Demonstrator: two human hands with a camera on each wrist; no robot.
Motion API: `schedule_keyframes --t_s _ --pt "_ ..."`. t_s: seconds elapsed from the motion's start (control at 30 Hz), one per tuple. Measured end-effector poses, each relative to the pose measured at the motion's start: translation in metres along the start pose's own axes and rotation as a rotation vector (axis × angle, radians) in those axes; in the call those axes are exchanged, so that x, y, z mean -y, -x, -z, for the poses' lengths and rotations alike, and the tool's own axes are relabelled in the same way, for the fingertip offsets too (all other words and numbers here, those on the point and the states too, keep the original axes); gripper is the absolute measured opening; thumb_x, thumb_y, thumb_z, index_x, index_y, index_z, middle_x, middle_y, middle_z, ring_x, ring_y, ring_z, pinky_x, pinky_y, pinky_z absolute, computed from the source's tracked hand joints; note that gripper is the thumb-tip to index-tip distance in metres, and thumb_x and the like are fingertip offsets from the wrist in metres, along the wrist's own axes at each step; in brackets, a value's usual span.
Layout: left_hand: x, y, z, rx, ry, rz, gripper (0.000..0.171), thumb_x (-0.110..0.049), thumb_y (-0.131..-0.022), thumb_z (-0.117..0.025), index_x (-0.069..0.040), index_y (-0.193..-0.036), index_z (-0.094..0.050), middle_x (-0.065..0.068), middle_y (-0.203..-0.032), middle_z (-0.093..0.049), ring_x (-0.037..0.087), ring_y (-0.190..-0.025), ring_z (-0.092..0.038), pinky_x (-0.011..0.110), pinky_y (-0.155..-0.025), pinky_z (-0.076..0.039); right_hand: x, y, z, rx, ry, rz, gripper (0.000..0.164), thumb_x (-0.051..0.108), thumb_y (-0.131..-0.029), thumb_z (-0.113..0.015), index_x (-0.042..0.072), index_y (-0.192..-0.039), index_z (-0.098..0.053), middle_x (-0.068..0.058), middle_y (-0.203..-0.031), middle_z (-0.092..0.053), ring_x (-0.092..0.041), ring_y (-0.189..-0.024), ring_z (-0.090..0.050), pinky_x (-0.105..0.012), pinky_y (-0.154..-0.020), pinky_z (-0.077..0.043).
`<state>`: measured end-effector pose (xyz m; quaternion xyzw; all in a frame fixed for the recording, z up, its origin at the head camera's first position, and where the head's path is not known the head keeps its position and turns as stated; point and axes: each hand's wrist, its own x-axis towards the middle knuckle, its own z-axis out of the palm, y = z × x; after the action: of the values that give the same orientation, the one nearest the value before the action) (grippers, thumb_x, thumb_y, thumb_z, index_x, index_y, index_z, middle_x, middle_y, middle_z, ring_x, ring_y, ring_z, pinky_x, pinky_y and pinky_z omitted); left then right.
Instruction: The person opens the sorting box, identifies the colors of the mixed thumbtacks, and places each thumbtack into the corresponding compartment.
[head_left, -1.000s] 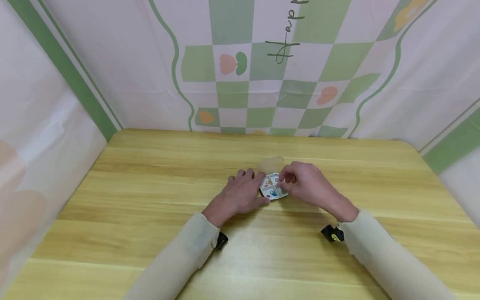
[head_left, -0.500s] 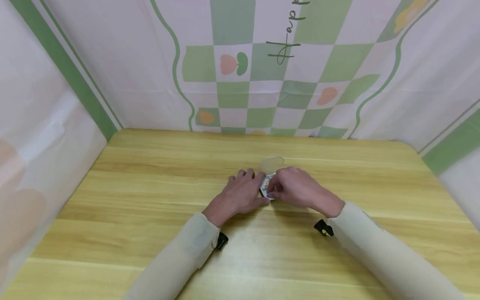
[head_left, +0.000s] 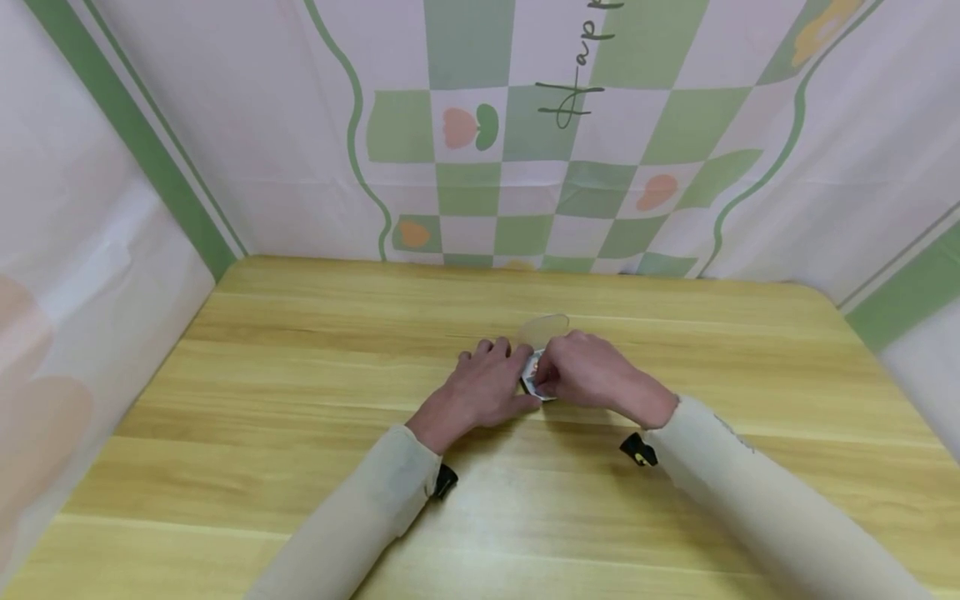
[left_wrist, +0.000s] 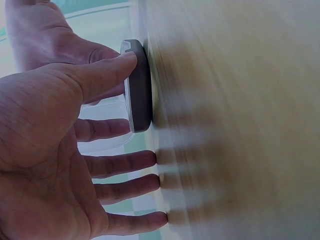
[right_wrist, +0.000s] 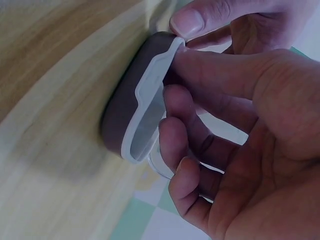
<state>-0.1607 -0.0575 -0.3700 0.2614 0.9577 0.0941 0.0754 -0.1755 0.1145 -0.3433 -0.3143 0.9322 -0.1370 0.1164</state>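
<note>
A small compartment case (head_left: 530,383) lies on the table, dark brown (right_wrist: 122,105) below with a white rim. Its clear lid (head_left: 542,330) stands open at the far side. My left hand (head_left: 483,389) holds the case between thumb (left_wrist: 107,75) and index finger, one at each end; its other fingertips rest on the tabletop. My right hand (head_left: 592,372) reaches over the case with curled fingers, thumb and index tips down inside it. Those tips are hidden, so whether they pinch anything cannot be seen. Bits of colour show inside the case.
A wood-grain table (head_left: 315,350) spreads around both hands. Behind it hangs a pale curtain (head_left: 465,192) with green checks. Black wrist devices (head_left: 640,450) sit under the cream sleeves (head_left: 720,467).
My right hand has moved left and nearer, from above the right-hand compartments down into the left part of the case, covering most of it. The left hand stays put.
</note>
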Motion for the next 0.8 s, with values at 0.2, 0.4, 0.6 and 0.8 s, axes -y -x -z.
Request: schedule_keyframes --t_s 0.2,0.4,0.6,0.8 --pt "-0.0005 0.0004 0.0013 -0.001 -0.002 0.001 0.062 -0.056 -0.085 -0.052 -0.021 -0.135 -0.037 0.003 -0.11 -0.046 0.026 -0.105 -0.044 0.043 -0.079 -0.038 0.0009 0.0011 -0.0019 -0.01 0.008 -0.003 0.006 0.016 -0.079 -0.069 0.021 -0.075 -0.069 0.01 -0.073 -0.061 -0.005 -0.064 -0.052 -0.024 -0.057 -0.043" --pt "-0.0011 0.0004 0.0003 0.004 -0.006 0.004 0.062 -0.057 -0.086 -0.051 -0.021 -0.134 -0.037 0.003 -0.11 -0.046 0.026 -0.105 -0.044 0.043 -0.078 -0.038 -0.0021 0.0028 -0.005 -0.061 0.036 0.024 0.015 0.014 -0.081 -0.065 0.022 -0.069 -0.063 0.013 -0.065 -0.055 -0.007 -0.058 -0.047 -0.025 -0.054 -0.04" --pt "-0.0014 0.0004 -0.0006 0.002 -0.023 -0.001 0.063 -0.057 -0.086 -0.051 -0.021 -0.135 -0.037 0.004 -0.112 -0.046 0.026 -0.105 -0.045 0.043 -0.078 -0.038 -0.0071 0.0064 -0.0046 -0.087 0.026 0.013 0.013 0.015 -0.081 -0.063 0.021 -0.069 -0.063 0.012 -0.063 -0.051 -0.009 -0.055 -0.043 -0.027 -0.051 -0.038" --pt "-0.0013 0.0002 -0.0006 0.005 -0.016 0.004 0.062 -0.057 -0.086 -0.051 -0.021 -0.135 -0.037 0.004 -0.112 -0.046 0.026 -0.106 -0.044 0.043 -0.079 -0.038 -0.0065 0.0052 -0.0034 -0.082 0.038 0.024 0.012 0.017 -0.079 -0.069 0.023 -0.069 -0.064 0.014 -0.065 -0.054 -0.007 -0.058 -0.047 -0.025 -0.053 -0.04"
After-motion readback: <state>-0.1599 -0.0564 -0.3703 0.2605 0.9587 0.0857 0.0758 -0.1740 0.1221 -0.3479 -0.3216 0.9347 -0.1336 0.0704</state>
